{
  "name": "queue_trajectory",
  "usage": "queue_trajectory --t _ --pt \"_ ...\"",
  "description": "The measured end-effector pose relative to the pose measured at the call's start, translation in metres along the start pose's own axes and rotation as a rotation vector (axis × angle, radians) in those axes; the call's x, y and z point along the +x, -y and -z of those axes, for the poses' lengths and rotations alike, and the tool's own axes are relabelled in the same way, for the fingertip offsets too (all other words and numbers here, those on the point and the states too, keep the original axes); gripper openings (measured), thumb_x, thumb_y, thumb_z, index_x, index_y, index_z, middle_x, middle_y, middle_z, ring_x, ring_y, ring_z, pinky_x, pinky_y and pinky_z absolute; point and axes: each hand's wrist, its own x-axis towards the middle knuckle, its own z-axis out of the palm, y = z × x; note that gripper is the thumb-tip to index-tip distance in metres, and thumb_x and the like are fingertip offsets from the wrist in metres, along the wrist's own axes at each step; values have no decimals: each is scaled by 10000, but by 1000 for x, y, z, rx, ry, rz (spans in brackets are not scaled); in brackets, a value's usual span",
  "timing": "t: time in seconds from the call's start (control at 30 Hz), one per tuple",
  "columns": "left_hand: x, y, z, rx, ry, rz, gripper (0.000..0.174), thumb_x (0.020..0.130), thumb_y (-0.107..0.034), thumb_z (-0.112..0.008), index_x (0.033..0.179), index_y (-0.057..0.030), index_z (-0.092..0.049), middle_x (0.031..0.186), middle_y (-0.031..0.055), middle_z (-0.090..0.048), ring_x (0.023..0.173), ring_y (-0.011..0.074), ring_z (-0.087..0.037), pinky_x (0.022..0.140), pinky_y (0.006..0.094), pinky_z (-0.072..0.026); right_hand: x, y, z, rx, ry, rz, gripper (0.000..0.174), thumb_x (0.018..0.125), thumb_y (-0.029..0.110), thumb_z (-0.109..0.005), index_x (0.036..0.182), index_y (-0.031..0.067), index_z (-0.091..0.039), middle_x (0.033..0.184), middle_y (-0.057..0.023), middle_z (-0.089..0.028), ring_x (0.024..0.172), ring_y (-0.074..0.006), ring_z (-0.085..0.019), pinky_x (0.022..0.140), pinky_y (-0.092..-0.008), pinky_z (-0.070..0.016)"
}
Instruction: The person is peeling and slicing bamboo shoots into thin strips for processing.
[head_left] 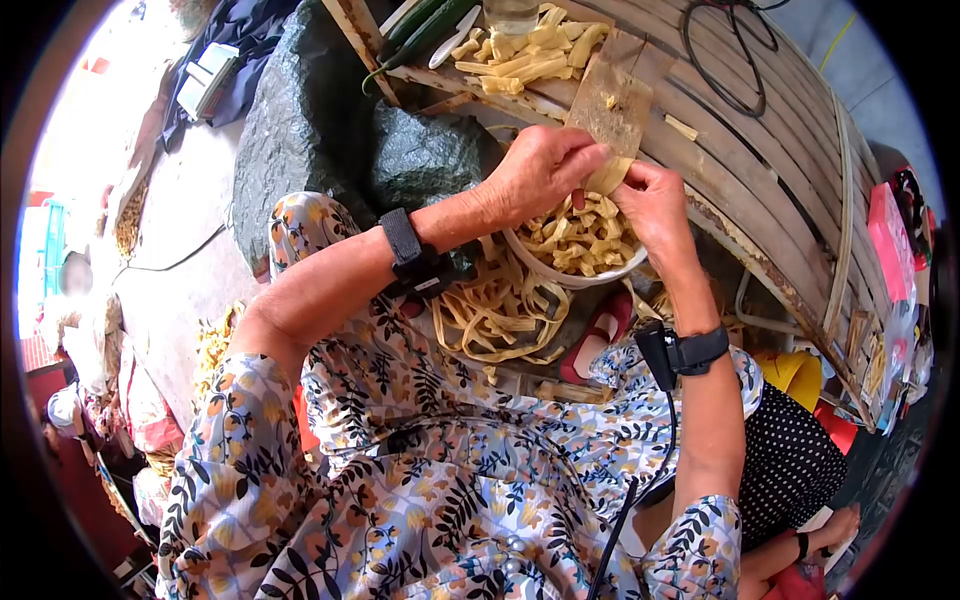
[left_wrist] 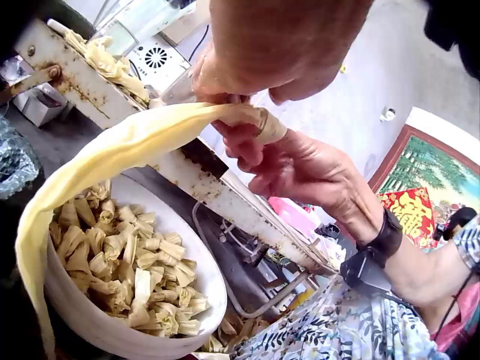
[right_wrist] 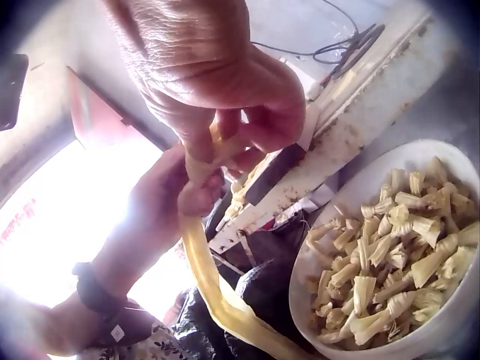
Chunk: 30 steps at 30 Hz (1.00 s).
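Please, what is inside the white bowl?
The white bowl holds a heap of short, pale yellow pieces, some apparently knotted. They cover the bottom, so anything beneath them cannot be seen.

Slatted wooden table (head_left: 735, 185), seemingly concrete floor (head_left: 190, 310)

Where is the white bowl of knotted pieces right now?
In the head view, the white bowl is right of centre, above the red shoe in the picture, beside the edge of the slatted table.
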Motion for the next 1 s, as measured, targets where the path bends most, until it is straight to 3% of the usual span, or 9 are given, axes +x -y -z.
queue_trajectory --t 0.23,0.27,0.33,0.43,0.47,0.6,0.73,0.87,1.0 --pt "-7 14 -12 415 -64 -182 230 843 -172 -536 963 7 -457 556 44 -522 477 100 -507 445 250 -411 -13 -2 -20 -443 -271 425 134 620 -7 -639 750 18 -655 902 -56 -601 828 -173 -553 709 -251 -440" --pt "-7 14 -11 265 -67 -16 227 838 -158 -533 980 1 -459 560 28 -504 483 95 -494 452 243 -406 -14 -3 -19 -320 -242 440 112 652 -7 -635 763 -3 -646 911 -63 -603 841 -141 -532 717 -244 -430" --pt "-8 4 -7 -40 -74 312 232 827 -130 -528 1014 -10 -462 568 -4 -467 494 85 -466 465 229 -394 -14 7 -11 -134 -222 424 94 673 1 -634 766 -12 -643 925 -62 -601 816 -121 -529 707 -238 -433" --pt "-5 -4 -8 -370 51 191 253 839 -151 -536 1045 -15 -482 611 -39 -417 518 48 -399 468 191 -339 -11 20 10 330 -272 176 55 727 14 -630 765 -23 -647 981 -47 -590 776 -76 -521 703 -198 -430" --pt "-5 -16 -11 -725 -36 456 227 859 -182 -537 1008 -11 -528 640 -49 -392 524 23 -325 458 171 -268 -5 19 22 474 -318 82 58 734 14 -630 774 -23 -648 991 -42 -588 772 -71 -523 707 -190 -429" --pt "-3 -6 -7 -519 122 378 242 882 -240 -517 910 -7 -574 612 -66 -391 506 14 -293 446 163 -218 -3 18 36 690 -366 -57 141 756 32 -636 881 -32 -632 1006 -33 -586 779 -66 -529 714 -180 -422" --pt "-3 -2 -1 -675 209 452 217 897 -217 -485 852 -19 -564 576 -76 -372 475 15 -267 425 163 -204 -3 11 38 670 -358 -126 216 775 101 -642 959 -9 -612 983 -34 -586 786 -75 -532 717 -193 -454" --pt "-3 6 11 -817 358 484 225 906 -223 -465 806 -36 -542 569 -81 -359 447 10 -247 398 160 -180 -6 16 32 490 -27 -167 302 774 274 -660 958 39 -609 927 -32 -579 776 -67 -523 656 -212 -530" --pt "-5 6 10 -786 355 493 220 910 -225 -456 808 -45 -532 558 -85 -352 440 2 -247 389 155 -176 -9 16 1 527 101 -130 188 766 130 -647 913 20 -607 646 19 -536 505 -12 -436 439 -128 -326"
